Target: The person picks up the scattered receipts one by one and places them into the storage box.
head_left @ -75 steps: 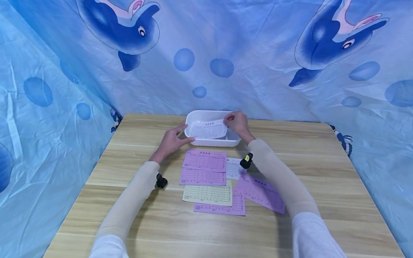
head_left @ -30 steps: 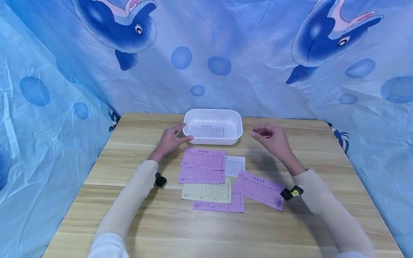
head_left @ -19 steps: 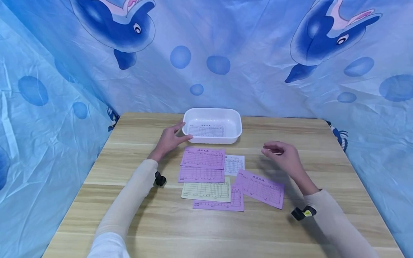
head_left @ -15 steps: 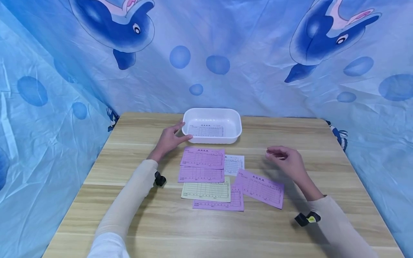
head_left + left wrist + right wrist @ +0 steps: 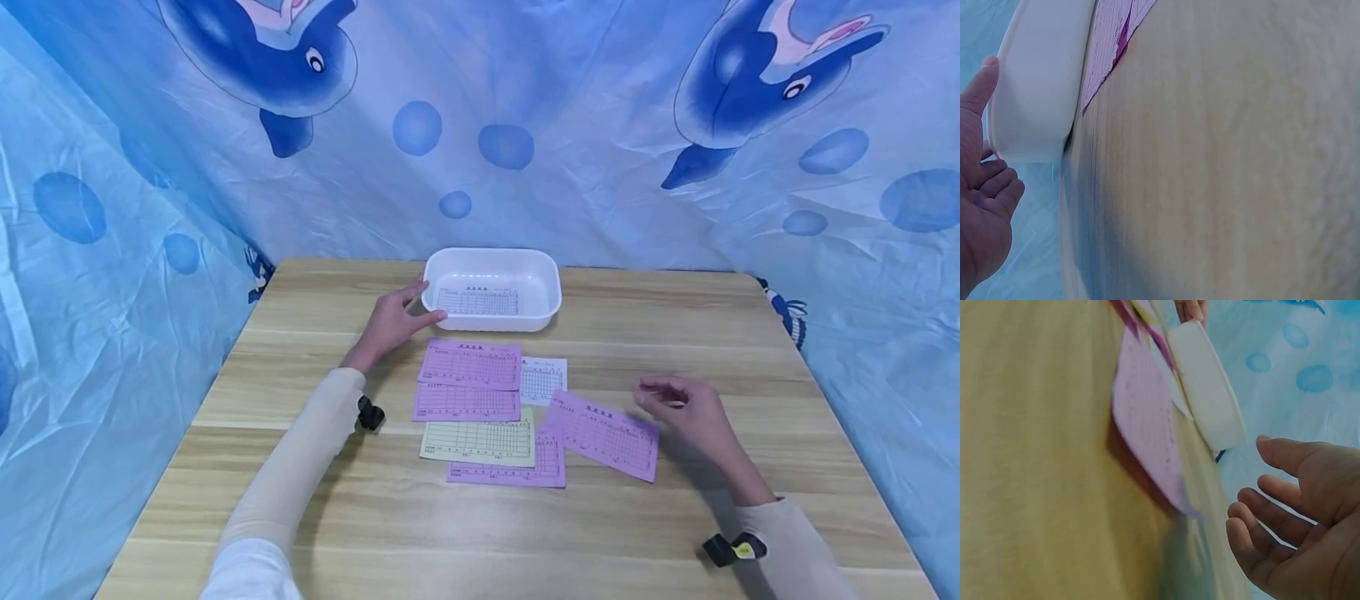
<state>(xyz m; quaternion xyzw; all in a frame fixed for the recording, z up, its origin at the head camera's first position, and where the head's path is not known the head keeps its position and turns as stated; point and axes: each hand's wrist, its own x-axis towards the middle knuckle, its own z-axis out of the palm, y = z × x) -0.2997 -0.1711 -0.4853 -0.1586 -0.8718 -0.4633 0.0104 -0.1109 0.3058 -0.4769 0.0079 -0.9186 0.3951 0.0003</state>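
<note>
My left hand (image 5: 390, 323) holds the left end of a white plastic tray (image 5: 491, 323), thumb toward its front and fingers at its side. A white printed form slip (image 5: 480, 302) lies inside the tray. To the right, my right hand (image 5: 693, 412) hovers over the table with loosely bent fingers and nothing in them. Nearest to it is a slanted pink form slip (image 5: 603, 436), which the hand does not touch. Left of that lie overlapping slips: a pink slip (image 5: 472, 364) at the top, a pale yellow slip (image 5: 480, 442) below, and a partly covered white slip (image 5: 545, 381).
The wooden table (image 5: 337, 517) has its back edge just behind the tray. A blue curtain (image 5: 600, 217) with printed dolphins hangs behind it and along the left side. A small black device (image 5: 371, 413) is strapped to the left wrist, another (image 5: 731, 550) to the right.
My right hand let go of the white slip, which now lies flat in the tray, then moved right and toward me. My left hand stays on the tray's left end.
</note>
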